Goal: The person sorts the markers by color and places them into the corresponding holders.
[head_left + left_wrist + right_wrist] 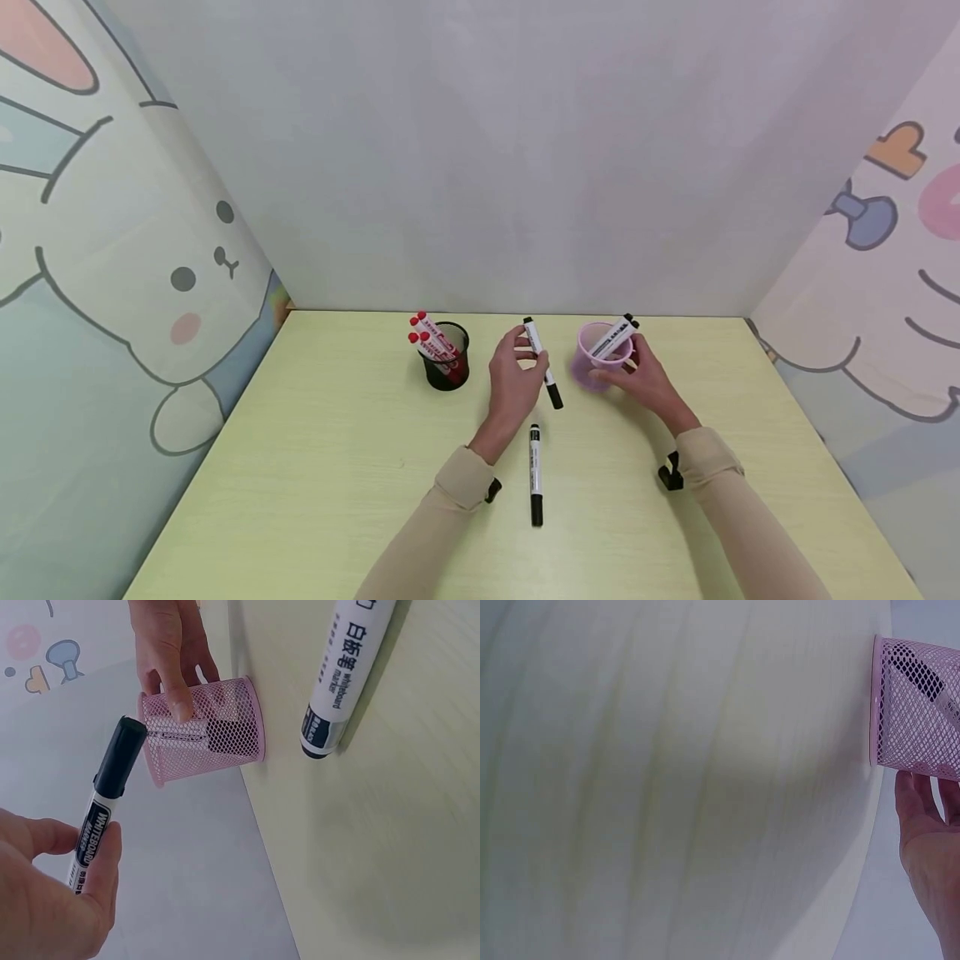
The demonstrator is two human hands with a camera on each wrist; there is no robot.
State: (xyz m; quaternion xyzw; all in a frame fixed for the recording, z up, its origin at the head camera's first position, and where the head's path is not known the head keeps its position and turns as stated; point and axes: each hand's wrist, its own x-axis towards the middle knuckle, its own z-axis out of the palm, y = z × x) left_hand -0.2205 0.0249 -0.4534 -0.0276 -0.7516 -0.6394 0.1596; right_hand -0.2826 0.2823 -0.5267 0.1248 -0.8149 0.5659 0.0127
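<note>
My left hand [516, 379] pinches a black-capped whiteboard marker [533, 336] between thumb and fingers, above the table and with the cap end pointing down. To its right, my right hand [647, 379] grips the side of a pink mesh pen cup [584, 372], thumb in front and fingers round the far side. Two white whiteboard markers [611, 337] lean inside that cup. In the left wrist view the held marker [96, 825] is apart from the pink cup [202, 761]. The right wrist view shows fingers [915, 802] against the cup's side.
A black mesh pen cup [447, 379] with several red-capped markers [435, 340] stands to the left of my left hand. Another black-capped whiteboard marker [536, 471] lies on the table [315, 467] between my forearms. A pale wall [510, 167] rises behind the table's far edge.
</note>
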